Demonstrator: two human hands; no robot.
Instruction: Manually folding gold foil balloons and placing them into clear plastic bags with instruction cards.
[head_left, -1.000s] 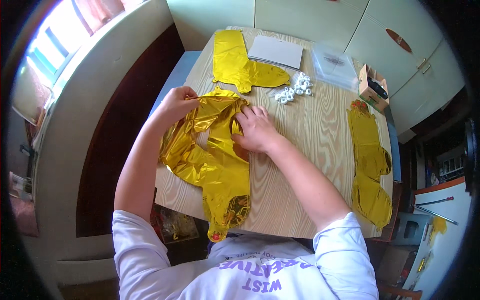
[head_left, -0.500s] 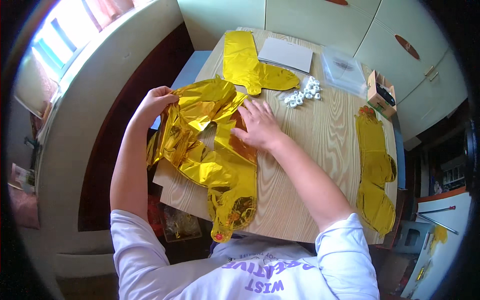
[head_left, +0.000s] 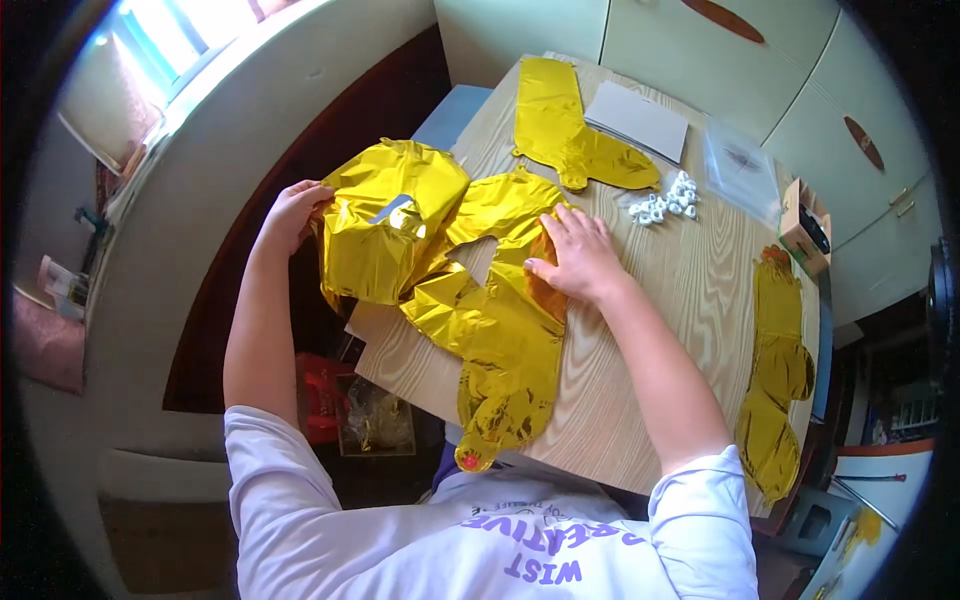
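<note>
A large, flat gold foil balloon (head_left: 510,340) lies crumpled over the near left of the table, with a cut-out gap in its middle. My left hand (head_left: 293,215) is closed on its left edge, and that part is lifted out past the table's edge. On the balloon's right side rests my right hand (head_left: 580,252), fingers spread, pressing the foil where it shows orange underneath. The balloon's narrow near end, marked with a red spot, hangs over the front edge close to my shirt.
Another gold foil balloon (head_left: 550,115) lies at the back, beside grey-white sheets (head_left: 637,120). Small white rings (head_left: 665,203) form a pile. Clear plastic sleeves (head_left: 742,165) and a wooden box (head_left: 803,225) are back right. A folded gold balloon (head_left: 775,370) lies along the right edge.
My left hand has drawn the balloon's left part outward and it has spread wider, uncovering more foil. My right hand stays on the foil. The whole view has shifted.
</note>
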